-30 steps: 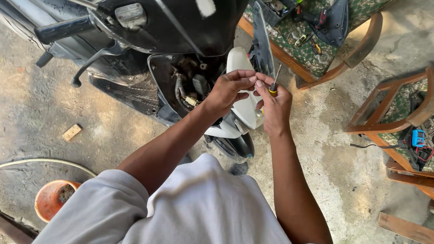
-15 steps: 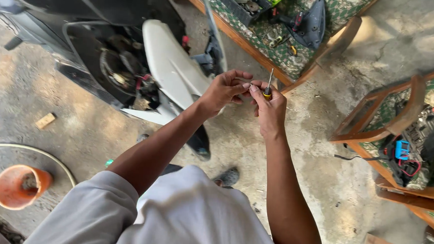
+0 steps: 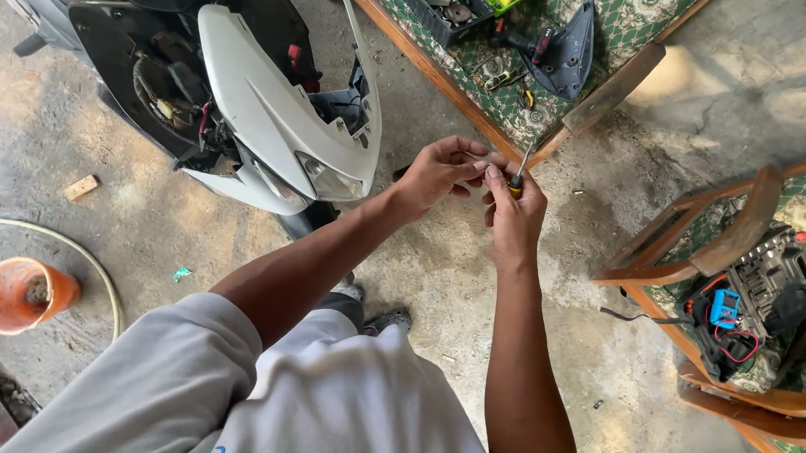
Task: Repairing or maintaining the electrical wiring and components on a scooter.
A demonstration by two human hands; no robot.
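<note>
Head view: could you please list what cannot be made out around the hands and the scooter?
- Head view: whatever the left hand pinches is hidden by its fingers.
- Head view: screwdriver handle is mostly covered by the right hand; its tip is too small.
- Head view: scooter rear is cut off by the top edge.

There are two hands, the left hand (image 3: 438,171) and the right hand (image 3: 514,214), and one screwdriver (image 3: 519,168) between them. One scooter (image 3: 262,109) stands near, with one orange pot (image 3: 18,294), one wood block (image 3: 81,187) and two chairs (image 3: 733,244) (image 3: 615,35)
</note>
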